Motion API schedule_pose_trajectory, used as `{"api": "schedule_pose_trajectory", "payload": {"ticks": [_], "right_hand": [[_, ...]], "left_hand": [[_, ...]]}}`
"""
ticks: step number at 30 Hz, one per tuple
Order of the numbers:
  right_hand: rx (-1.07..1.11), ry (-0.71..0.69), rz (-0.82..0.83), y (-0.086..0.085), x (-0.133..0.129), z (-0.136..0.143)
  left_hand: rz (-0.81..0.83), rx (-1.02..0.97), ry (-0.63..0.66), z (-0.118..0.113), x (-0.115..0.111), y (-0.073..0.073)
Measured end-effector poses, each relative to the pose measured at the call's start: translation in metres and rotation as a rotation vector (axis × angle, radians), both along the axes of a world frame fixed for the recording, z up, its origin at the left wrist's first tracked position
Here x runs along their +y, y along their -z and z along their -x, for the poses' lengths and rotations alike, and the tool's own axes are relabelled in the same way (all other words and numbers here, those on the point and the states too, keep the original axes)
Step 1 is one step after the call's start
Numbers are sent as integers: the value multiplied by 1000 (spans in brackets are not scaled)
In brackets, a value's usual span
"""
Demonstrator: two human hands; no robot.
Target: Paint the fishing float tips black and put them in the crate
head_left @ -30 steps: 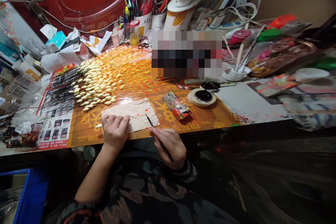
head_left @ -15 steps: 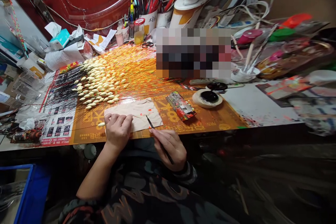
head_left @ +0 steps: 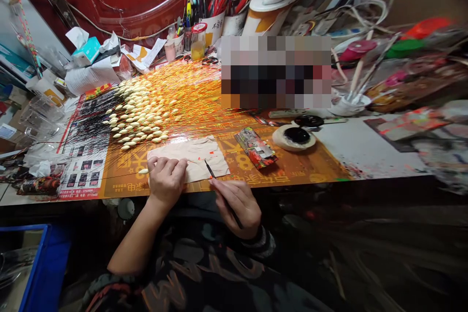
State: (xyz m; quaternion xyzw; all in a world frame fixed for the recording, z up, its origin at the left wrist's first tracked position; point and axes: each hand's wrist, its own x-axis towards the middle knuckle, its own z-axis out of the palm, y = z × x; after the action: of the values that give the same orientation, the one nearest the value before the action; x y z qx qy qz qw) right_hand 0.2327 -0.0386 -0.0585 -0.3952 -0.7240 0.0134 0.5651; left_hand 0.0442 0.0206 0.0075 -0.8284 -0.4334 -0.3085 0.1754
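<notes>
Left hand (head_left: 167, 180): grip pinching a pale float (head_left: 143, 171) | right hand (head_left: 239, 202): grip pinching the brush (head_left: 209, 169), tip out over the cloth (head_left: 183, 156) | heap of floats (head_left: 141, 107) beyond, across the surface (head_left: 354, 148)!

Your head view has swung left. Your right hand (head_left: 239, 207), with its slim black brush (head_left: 209, 169), slipped leftward against the crinkled beige cloth (head_left: 192, 150). Tip, earlier beneath the small upper-right orange-red mark (head_left: 211, 152), now lower left.

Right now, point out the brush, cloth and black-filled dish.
Brush (head_left: 209, 168), head view: dark section near its tip.
Cloth (head_left: 193, 155), head view: middle of its upper surface.
Black-filled dish (head_left: 279, 138), head view: pale rim.
</notes>
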Motion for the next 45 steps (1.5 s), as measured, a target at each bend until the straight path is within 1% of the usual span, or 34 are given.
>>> {"api": "schedule_pose_trajectory", "payload": {"ticks": [5,16,22,25,34,37,40,45], "right_hand": [[4,-45,-10,-1,-1,5],[-25,-5,8,-5,-1,8],[-16,-60,-21,-5,-2,12],[-31,-64,-14,-6,-2,15],[-47,-46,17,-8,-1,18],[-40,-51,-3,-8,-1,17],[-30,-62,-20,-7,-2,17],[-30,-95,-25,-5,-3,22]], "left_hand": [[-7,4,-4,0,0,0],[4,-2,-19,-1,-1,-3],[41,-9,-20,-1,-2,0],[58,-6,-30,0,-2,1],[12,-21,-16,-1,-2,0],[5,-26,-25,1,-3,-2],[22,-24,-66,7,-6,-3],[15,-30,-92,17,-10,-1]]}}
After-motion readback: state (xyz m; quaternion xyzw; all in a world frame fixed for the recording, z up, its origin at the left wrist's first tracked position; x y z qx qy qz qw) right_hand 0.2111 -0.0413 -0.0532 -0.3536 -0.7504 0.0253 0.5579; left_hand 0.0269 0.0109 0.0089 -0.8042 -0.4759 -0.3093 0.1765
